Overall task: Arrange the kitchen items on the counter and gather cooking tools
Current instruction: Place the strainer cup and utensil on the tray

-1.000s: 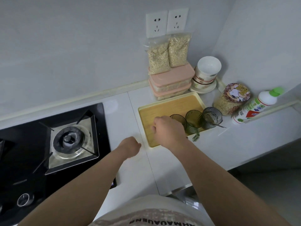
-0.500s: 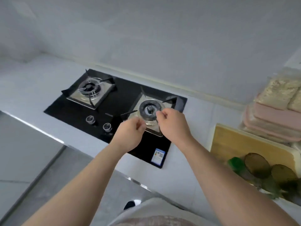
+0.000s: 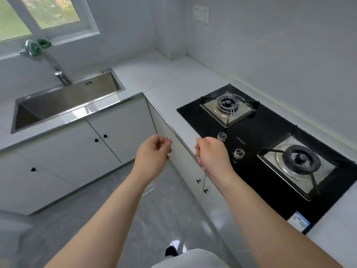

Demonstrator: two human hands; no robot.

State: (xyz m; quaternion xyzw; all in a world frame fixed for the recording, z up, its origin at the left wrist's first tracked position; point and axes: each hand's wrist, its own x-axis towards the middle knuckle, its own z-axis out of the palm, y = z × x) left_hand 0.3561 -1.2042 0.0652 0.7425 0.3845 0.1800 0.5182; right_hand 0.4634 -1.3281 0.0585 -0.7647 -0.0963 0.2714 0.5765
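1. Counter [image 3: 170,78]: white, L-shaped. It runs under the window [image 3: 48,14] and turns along the right wall.
2. Left hand [image 3: 153,151]: forearm stretched forward from the bottom edge. The hand is in the air in front of the counter's inner corner, over the cabinet doors [image 3: 77,147]. Fingers loosely curled toward the thumb, grip on nothing.
3. Right hand [image 3: 211,155]: forearm roughly parallel, hand over the counter's front edge, just beside the hob knobs [image 3: 239,153]. Can't tell if it touches them. Fingers loosely curled, grip empty.
4. Hands level with each other, apart.
5. Gas hob [image 3: 260,132]: black glass, set into the counter on the right. Far burner [image 3: 229,105], near burner [image 3: 300,161], sticker [image 3: 298,224] at the near corner.
6. Steel sink [image 3: 67,101] set into the left run, faucet [image 3: 48,59] behind it with something green draped on it.
7. Grey floor [image 3: 96,219] below, wall socket [image 3: 201,14] up high.
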